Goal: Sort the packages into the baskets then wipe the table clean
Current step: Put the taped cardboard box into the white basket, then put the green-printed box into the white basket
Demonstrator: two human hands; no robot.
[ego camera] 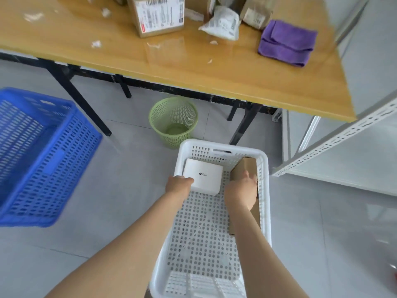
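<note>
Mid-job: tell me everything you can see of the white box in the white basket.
The white box is a flat rectangular carton with rounded corners and a small dark logo on top; it looks closed. It lies logo-up at the far left end of the white basket, over the perforated floor. The left hand grips its near left corner. The brown cardboard box, gripped by the right hand, sits apart from it.

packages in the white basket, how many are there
2. A white box at the far left of the white basket, held by the left hand; a brown cardboard box against its right wall, under the right hand. None looks hidden.
</note>
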